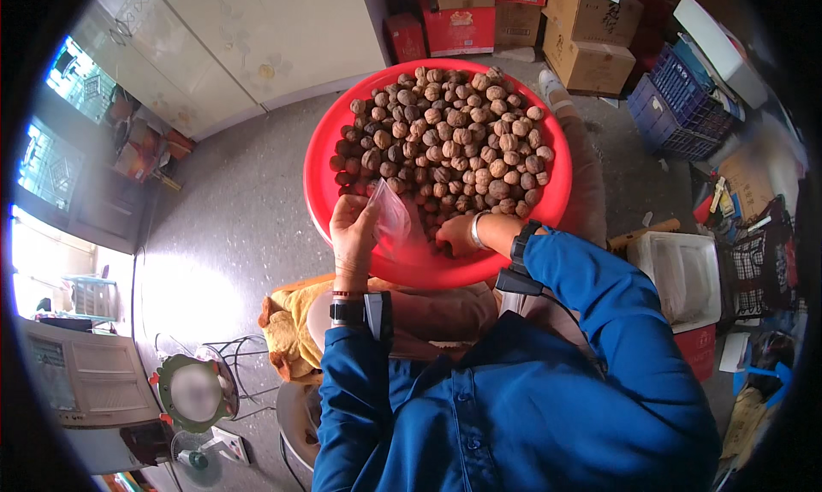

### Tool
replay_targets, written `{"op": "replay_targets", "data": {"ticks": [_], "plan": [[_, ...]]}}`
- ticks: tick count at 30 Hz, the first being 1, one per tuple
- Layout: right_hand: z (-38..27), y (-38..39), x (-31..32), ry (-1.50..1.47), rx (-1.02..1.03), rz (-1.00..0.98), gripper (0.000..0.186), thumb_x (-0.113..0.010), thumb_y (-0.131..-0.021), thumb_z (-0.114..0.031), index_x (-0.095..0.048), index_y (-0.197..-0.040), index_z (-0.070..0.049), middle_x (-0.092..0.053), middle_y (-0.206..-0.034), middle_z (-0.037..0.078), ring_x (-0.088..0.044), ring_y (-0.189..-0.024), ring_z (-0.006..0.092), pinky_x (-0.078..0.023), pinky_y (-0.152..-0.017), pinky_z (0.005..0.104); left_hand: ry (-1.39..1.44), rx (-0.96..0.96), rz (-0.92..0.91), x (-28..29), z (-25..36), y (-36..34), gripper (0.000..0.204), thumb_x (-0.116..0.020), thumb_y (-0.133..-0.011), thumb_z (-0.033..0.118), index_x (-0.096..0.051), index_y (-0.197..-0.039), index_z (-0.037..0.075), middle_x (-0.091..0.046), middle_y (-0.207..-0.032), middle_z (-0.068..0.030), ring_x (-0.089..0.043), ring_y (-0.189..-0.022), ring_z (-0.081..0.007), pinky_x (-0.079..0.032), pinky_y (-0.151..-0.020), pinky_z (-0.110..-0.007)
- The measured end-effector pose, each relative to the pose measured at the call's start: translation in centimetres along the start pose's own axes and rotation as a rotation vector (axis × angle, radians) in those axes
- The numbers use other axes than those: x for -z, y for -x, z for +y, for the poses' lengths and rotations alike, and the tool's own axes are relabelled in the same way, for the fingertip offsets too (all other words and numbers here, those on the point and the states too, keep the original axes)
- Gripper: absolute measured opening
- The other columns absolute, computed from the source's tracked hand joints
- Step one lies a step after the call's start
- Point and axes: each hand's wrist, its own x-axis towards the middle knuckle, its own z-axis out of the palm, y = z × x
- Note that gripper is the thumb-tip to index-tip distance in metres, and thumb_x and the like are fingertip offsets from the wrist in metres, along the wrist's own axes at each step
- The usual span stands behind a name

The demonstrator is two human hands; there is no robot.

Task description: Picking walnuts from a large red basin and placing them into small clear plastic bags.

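At centre frame, the left hand (351, 225) pinches a clear plastic bag (392, 218) just to its right, while the right hand (461, 233), whose grip I cannot tell, meets the walnuts (454, 137) filling the upper-centre red basin (320, 179).

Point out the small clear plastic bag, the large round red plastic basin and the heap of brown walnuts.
Small clear plastic bag (392, 219): head view, on its middle.
Large round red plastic basin (317, 168): head view, on its left wall.
Heap of brown walnuts (462, 137): head view, near its middle.
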Motion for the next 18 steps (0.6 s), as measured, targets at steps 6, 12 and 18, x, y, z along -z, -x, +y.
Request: {"op": "replay_targets", "data": {"ticks": [6,12,18], "plan": [[-0.6,0.2,-0.6,0.002,-0.083,0.069,0.035,-0.074,-0.077,-0.024,-0.075,-0.111,-0.015,-0.070,-0.116,0.017,-0.067,-0.109,0.0383,-0.054,-0.091,0.0472,-0.017,0.009,-0.015,-0.2,0.1,-0.1,0.009,-0.068,-0.098,0.010,-0.061,-0.095,0.008,-0.061,-0.075,0.0041,-0.048,-0.056,-0.0022,-0.036,-0.048,-0.019],[-1.5,0.7,0.5,0.014,-0.165,-0.035,0.032,-0.073,-0.080,-0.023,-0.073,-0.110,-0.014,-0.068,-0.119,0.018,-0.066,-0.112,0.0387,-0.054,-0.092,0.0477,-0.007,0.022,-0.025,-0.2,0.8,0.4,0.008,-0.069,-0.098,0.011,-0.062,-0.095,0.009,-0.062,-0.074,0.0054,-0.048,-0.054,-0.0015,-0.035,-0.046,-0.019],[-1.9,1.7,0.1,0.029,-0.088,0.140,0.022,-0.063,-0.089,-0.017,-0.073,-0.104,-0.004,-0.073,-0.111,0.023,-0.070,-0.108,0.0400,-0.056,-0.091,0.0478,0.032,0.016,-0.004,-0.3,0.6,0.2,0.008,-0.070,-0.097,0.011,-0.062,-0.096,0.009,-0.057,-0.066,0.0054,-0.041,-0.043,-0.0035,-0.032,-0.040,-0.020]]}}
